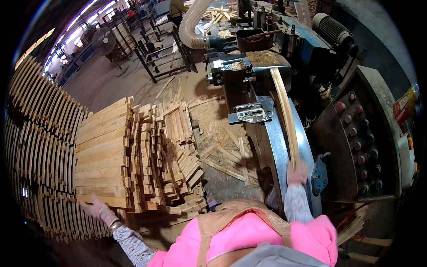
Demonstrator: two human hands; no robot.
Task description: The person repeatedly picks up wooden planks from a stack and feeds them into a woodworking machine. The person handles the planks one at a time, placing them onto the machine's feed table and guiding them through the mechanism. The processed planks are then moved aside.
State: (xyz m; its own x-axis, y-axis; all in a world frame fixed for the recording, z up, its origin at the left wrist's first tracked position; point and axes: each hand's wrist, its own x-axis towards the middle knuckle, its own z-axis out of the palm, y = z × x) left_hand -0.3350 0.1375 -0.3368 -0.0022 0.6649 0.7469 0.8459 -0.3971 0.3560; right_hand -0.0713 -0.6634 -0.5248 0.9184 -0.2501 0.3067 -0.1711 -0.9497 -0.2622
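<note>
My right hand (297, 172), in a pink glove, grips the near end of a long thin wooden strip (283, 111). The strip lies along the steel feed table (278, 151) of a woodworking machine (267, 53), its far end at the cutter housing. My left hand (101, 210), also gloved, reaches out to the left with fingers spread, holding nothing, just at the front edge of a tall stack of pale wooden strips (102, 155). A more jumbled pile of shorter strips (169, 155) sits right of that stack.
More stacked slats (40, 147) curve along the far left. A control panel with several round buttons (362, 147) stands on the right. A ribbed dust hose (193, 26) runs to the machine. Offcuts and sawdust (227, 155) litter the floor; metal racks (155, 58) stand beyond.
</note>
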